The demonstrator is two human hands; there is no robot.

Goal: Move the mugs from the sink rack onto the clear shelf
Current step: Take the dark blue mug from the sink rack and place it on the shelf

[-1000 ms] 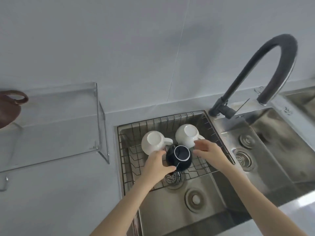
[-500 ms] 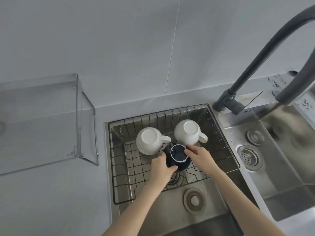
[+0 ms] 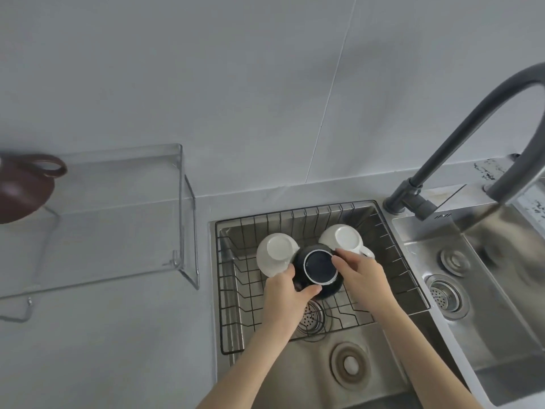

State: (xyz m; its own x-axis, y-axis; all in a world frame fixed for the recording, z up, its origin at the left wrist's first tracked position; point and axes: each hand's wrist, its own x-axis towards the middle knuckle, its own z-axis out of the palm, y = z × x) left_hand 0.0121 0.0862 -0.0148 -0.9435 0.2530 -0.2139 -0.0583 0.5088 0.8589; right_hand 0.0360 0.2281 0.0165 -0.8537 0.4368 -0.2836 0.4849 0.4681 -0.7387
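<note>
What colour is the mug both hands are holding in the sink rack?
Dark navy, nearly black, with a thin white ring around its upturned base; seen in the head view.

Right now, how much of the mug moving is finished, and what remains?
Possibly one done: a brown ceramic mug shows at the clear acrylic shelf, cut off by the frame. In hand: left hand and right hand hold the upturned dark blue mug over the wire sink rack. Left: two upturned white mugs.

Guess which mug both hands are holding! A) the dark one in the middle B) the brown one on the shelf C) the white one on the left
A: the left hand and right hand clasp the upside-down dark mug between the two white mugs.
</note>
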